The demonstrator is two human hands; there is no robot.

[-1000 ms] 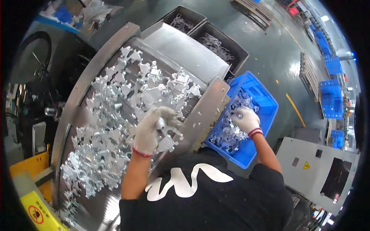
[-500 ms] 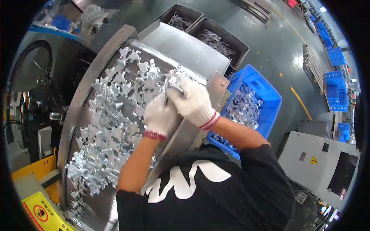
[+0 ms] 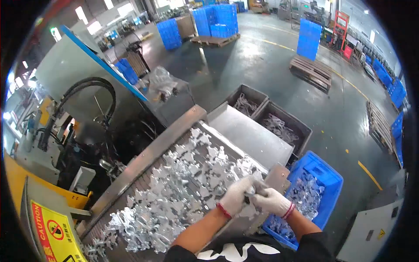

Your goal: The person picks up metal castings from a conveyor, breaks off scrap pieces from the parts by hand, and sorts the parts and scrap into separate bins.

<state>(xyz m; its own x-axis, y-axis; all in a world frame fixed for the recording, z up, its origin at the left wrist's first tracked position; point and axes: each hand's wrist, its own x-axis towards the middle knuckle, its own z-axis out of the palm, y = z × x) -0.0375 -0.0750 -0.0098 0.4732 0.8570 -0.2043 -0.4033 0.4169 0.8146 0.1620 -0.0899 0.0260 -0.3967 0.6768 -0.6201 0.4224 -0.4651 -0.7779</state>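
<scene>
Both hands wear white knit gloves with red cuffs and meet over the right edge of the metal conveyor (image 3: 152,156). My left hand (image 3: 237,195) has its fingers closed round a small silvery metal part (image 3: 250,191). Touching the same part from the right, my right hand (image 3: 273,201) is closed on it too. Much of that part is hidden by the gloves. Many loose shiny castings (image 3: 174,196) lie heaped across the conveyor. To the right of my hands, a blue bin (image 3: 331,177) holds more metal pieces (image 3: 305,196).
Behind the conveyor, a sloping metal plate (image 3: 251,133) leads to two dark bins (image 3: 305,131) of scrap. Machinery with hoses (image 3: 109,87) and a yellow caution sign (image 3: 54,229) are at left. A grey cabinet (image 3: 371,231) stands at lower right. Pallets (image 3: 312,72) and blue crates are farther back.
My right hand has left the blue bin and come to my left hand over the conveyor. Both joined hands now appear lower and farther right. The camera view has tilted up, showing more floor.
</scene>
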